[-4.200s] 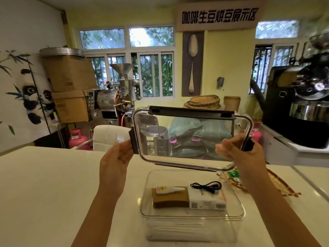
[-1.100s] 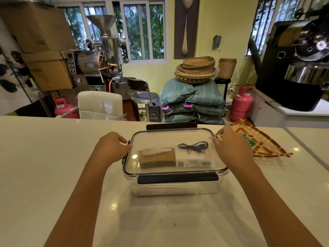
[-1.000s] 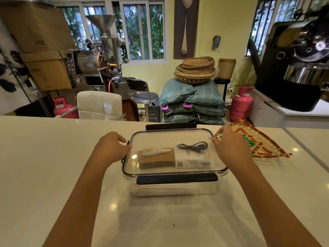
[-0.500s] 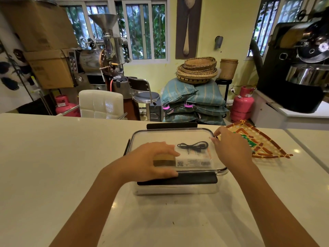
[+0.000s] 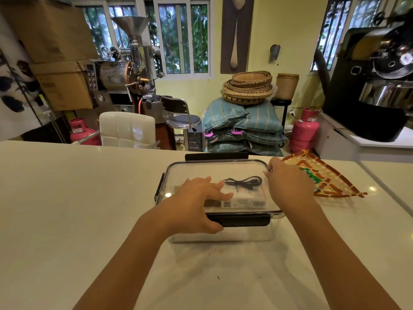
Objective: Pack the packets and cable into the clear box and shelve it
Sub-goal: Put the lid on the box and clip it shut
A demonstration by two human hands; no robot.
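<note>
Coffee roastery or roasting showroom. Silver drum coffee roaster with a funnel-shaped metal hopper stands at the back left; a larger black roasting machine with a shiny steel drum sits on a white counter at right. Stacked blue-green striped cloth sacks lie on the floor, with round woven bamboo trays piled on top. Pink gas cylinders stand near the sacks and at far left. Brown cardboard cartons are stacked at left. A tall wall poster of a wooden spoon hangs between barred windows. A wide white stone-look bench fills the foreground.
</note>
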